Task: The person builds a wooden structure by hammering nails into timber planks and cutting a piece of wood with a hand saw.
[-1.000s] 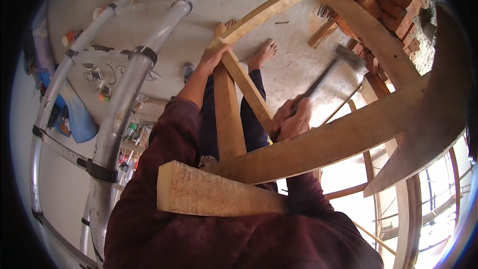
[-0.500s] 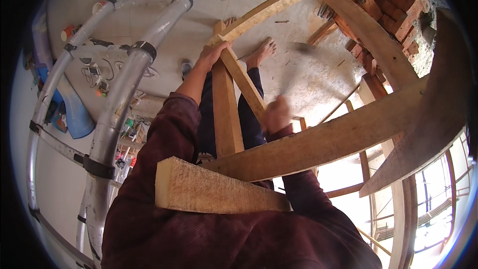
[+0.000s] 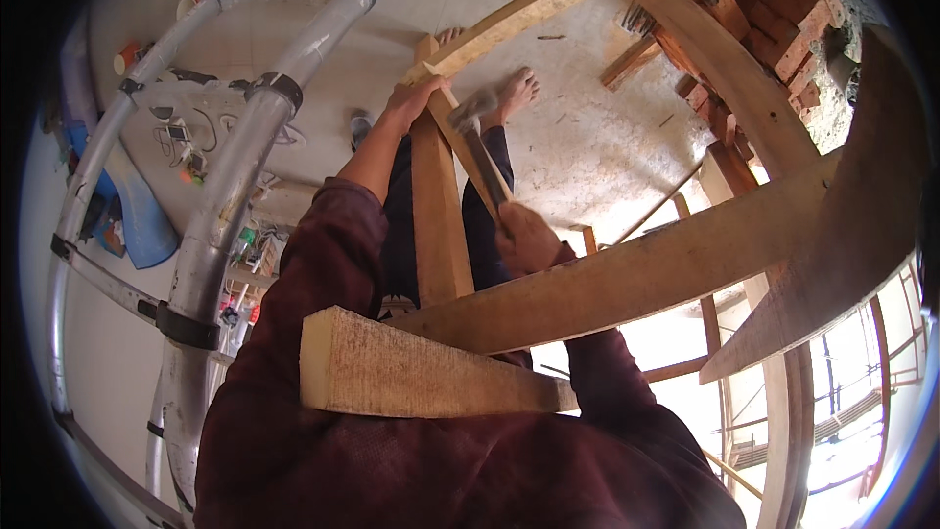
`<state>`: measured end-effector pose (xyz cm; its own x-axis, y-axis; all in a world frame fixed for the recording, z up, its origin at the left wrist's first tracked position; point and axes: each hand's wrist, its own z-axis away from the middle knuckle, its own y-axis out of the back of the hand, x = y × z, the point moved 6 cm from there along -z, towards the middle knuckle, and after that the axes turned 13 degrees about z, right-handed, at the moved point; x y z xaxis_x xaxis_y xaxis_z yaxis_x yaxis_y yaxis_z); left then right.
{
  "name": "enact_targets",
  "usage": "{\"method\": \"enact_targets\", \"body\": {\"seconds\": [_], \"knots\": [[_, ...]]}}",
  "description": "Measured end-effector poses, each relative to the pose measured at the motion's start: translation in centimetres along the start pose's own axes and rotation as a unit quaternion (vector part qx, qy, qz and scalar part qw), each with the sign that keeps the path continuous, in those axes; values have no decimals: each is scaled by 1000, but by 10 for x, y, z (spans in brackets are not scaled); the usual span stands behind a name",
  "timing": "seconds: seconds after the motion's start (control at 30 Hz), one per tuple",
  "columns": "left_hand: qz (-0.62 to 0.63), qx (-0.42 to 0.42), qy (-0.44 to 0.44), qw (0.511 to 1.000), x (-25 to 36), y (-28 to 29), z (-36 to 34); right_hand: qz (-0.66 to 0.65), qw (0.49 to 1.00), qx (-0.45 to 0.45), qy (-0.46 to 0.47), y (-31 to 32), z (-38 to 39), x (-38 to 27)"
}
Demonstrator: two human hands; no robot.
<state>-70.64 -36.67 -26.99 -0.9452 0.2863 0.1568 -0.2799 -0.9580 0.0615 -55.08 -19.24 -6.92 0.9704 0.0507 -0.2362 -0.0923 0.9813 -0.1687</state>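
My right hand (image 3: 529,238) is closed around the handle of a hammer (image 3: 482,159). The hammer's metal head lies over a short slanting wooden brace (image 3: 453,120), near its upper end. My left hand (image 3: 417,101) is wrapped round the far joint, where that brace and a straight wooden bar (image 3: 440,220) meet a long curved timber (image 3: 543,12). Whether a nail is there is too small to tell. Closer to me, a thick wooden beam (image 3: 627,274) crosses over my right forearm, and a rough-sawn timber end (image 3: 431,372) lies right before my chest.
A metal ladder (image 3: 230,176) stands at my left, with a blue curved piece (image 3: 147,220) beyond it. Red bricks (image 3: 783,15) are stacked at the far right. Another curved timber (image 3: 725,64) runs down the right side. My bare foot (image 3: 519,88) rests on the concrete floor.
The hammer, blurred and swung out to the right before, has come down leftward onto the brace near my left hand. My left hand keeps its hold on the joint.
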Motion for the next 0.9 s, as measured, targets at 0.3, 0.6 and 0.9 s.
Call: {"method": "enact_targets", "body": {"seconds": [0.3,0.6,0.9], "knots": [[-117,102,-98,983,-12,26,10,334,906,203,163,36,242,5],[158,-94,-333,925,-7,78,154,110,970,188,109,-25,368,112],[275,-259,-375,846,-43,32,265,280,942,72,174,-108,247,258]]}}
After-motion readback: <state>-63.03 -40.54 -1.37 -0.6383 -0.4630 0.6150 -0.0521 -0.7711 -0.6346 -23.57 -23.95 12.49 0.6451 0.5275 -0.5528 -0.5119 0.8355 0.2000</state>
